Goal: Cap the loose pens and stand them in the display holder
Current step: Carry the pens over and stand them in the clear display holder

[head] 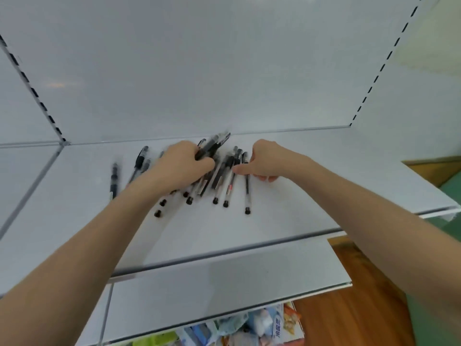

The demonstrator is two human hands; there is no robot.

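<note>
2 bare forearms, slim and smooth: the left forearm [99,233] at the shelf's [274,221] near left, the right forearm [361,208] at its near right. The left hand [184,163] and right hand [267,161] are bare too.

A white shelf [287,221] runs in front of a pale back panel [199,71], flanked by slotted uprights on the left [32,88] and right [384,68]. Below it sits a lower shelf [224,283], then jumbled packaged goods [252,325] beside a wooden floor [354,308].
</note>
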